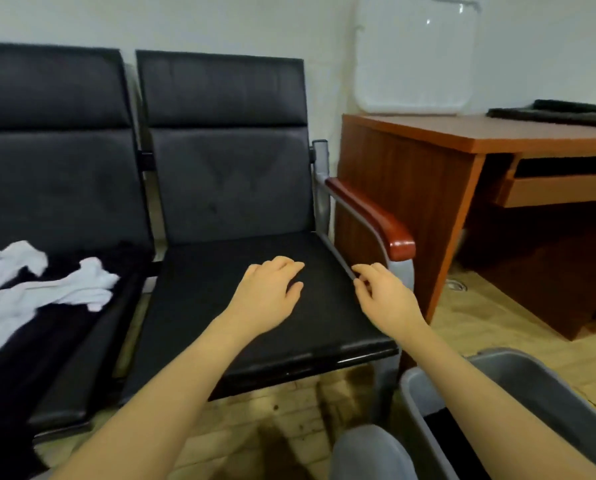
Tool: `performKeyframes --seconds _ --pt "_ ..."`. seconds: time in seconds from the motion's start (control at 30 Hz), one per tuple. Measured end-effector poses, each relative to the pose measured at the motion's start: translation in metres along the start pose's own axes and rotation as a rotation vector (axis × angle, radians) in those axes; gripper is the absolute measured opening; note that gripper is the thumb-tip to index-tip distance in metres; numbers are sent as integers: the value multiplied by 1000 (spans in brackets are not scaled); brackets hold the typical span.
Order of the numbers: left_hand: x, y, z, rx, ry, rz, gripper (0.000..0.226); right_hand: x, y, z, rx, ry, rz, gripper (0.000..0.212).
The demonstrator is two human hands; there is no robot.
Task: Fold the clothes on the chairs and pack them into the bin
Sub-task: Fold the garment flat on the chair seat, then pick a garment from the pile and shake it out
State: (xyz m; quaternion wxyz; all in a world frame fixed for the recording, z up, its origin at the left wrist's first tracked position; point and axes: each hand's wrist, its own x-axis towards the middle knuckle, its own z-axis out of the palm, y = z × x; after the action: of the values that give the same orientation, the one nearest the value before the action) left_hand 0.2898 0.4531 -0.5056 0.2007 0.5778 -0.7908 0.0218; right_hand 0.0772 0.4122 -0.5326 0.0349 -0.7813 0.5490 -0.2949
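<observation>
Both hands empty: left hand [270, 289] flat on the right chair seat [255, 327], right hand [381, 292] loosely curled near its edge. White clothes [47, 285] and dark clothes [30, 348] heaped on left chair, bin [531, 379] bottom right. Probably soft, light, floppy; best pinched at hems or shoulders.

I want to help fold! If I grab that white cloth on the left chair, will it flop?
Probably floppy: the white cloth lies crumpled in soft folds on the left chair. It looks thin, so likely light. One end would likely dangle.

Black chairs [220, 188], white garment [43, 285] over black clothes [40, 341], grey bin [518, 393], reddish-brown desk [462, 133].
</observation>
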Motion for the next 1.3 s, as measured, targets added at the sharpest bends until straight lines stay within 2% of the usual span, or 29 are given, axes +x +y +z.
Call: performKeyframes --seconds 0.43,0.67,0.9,1.0,1.1,1.23,1.3 --pt "-155 -220 -60 182 57 -518 39 66 -250 158 230 -281 -386 35" --pt "-231 -298 -55 205 52 -847 40 62 -335 245 232 -387 -557 32" --pt "-271 -353 -49 221 63 -1075 53 50 -406 312 302 -475 -593 38" --pt "-280 -365 -41 113 101 -1105 46 35 -420 335 267 -566 -596 43" --pt "-284 -368 -31 14 314 -1079 28 19 -417 353 244 -563 -581 46" --pt "-288 -371 -29 15 534 -921 17 23 -421 355 431 -497 -461 40" --pt "-285 -362 -35 -122 609 -827 16 30 -427 354 514 -519 -446 39"
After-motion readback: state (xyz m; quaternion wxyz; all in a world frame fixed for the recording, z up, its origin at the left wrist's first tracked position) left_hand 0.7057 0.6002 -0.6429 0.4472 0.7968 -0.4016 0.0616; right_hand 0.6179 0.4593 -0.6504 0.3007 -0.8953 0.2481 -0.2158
